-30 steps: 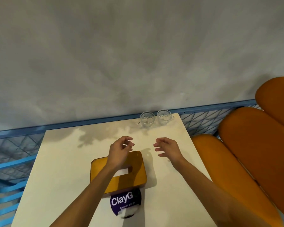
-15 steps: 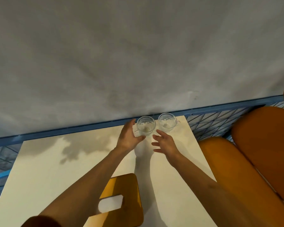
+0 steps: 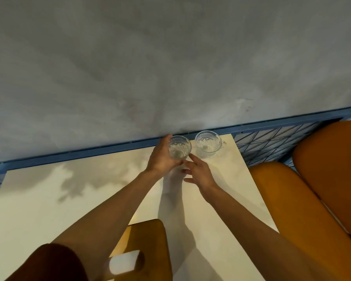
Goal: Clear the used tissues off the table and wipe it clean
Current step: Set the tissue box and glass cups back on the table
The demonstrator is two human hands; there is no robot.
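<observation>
My left hand (image 3: 162, 157) grips a clear patterned glass cup (image 3: 179, 147) at the far edge of the cream table (image 3: 39, 199). My right hand (image 3: 199, 172) hovers just right of that cup with its fingers spread and relaxed, holding nothing. A second glass cup (image 3: 208, 143) stands beside the first, to its right. An orange tissue box (image 3: 150, 240) with a white tissue showing in its slot (image 3: 124, 262) sits at the near edge, partly under my left arm. No loose tissues are in view.
A grey wall (image 3: 170, 67) rises right behind the table, with a blue metal rail (image 3: 69, 155) along its base. Orange seat cushions (image 3: 312, 199) lie close to the table's right side. Leaf shadows fall across the table's far left.
Both hands reached from the tissue box to the far edge. My left hand closed round the left glass cup, and my right hand came up beside it.
</observation>
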